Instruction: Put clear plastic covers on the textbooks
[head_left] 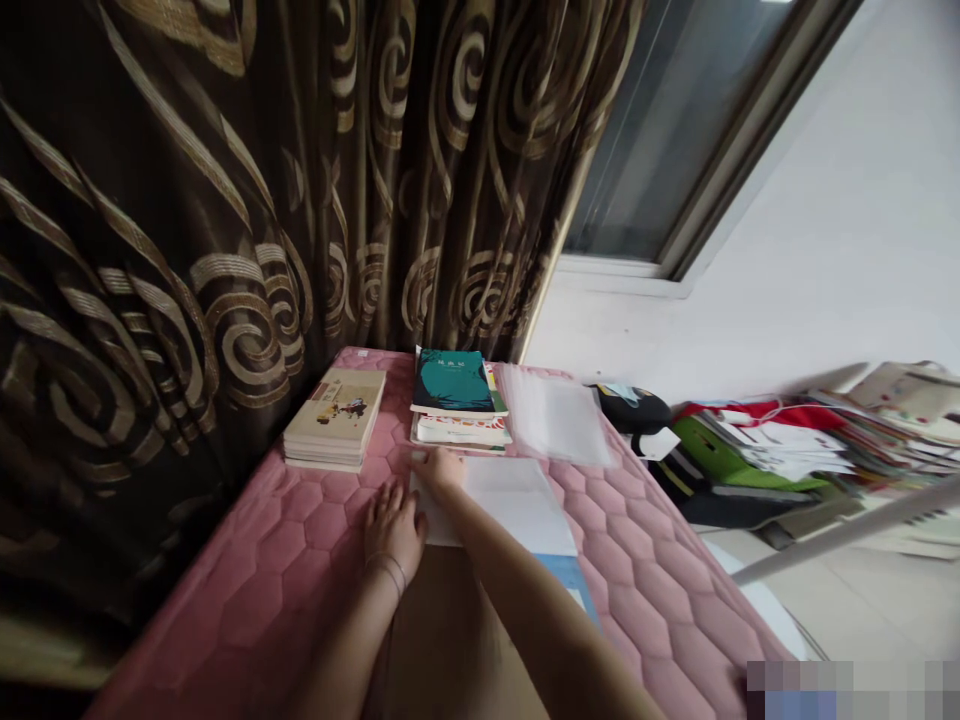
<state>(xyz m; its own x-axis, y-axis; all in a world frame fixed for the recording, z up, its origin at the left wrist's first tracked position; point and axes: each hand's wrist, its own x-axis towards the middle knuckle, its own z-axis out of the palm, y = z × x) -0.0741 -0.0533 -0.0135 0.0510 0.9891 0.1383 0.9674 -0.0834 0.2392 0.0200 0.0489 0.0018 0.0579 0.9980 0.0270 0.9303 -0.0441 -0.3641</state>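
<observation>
My left hand (394, 535) lies flat on the pink quilted surface (292, 560), fingers outstretched, its thumb side at the left edge of a whitish sheet (517, 500). At the upper left corner of this sheet is my right hand (441, 470), its fingers curled and pressed together on the corner. The fingertips are partly hidden. Part of a blue cover (562, 572) shows from under the sheet's lower right side. Between my forearms lies something plain brown (450, 640); what it is I cannot tell.
Beyond my hands are a stack of beige books (336, 412), a pile topped by a teal book (452, 380), and translucent plastic sheets (555, 415). A patterned curtain (390, 180) hangs at the far left side. Bags and papers (780, 450) are heaped on the right.
</observation>
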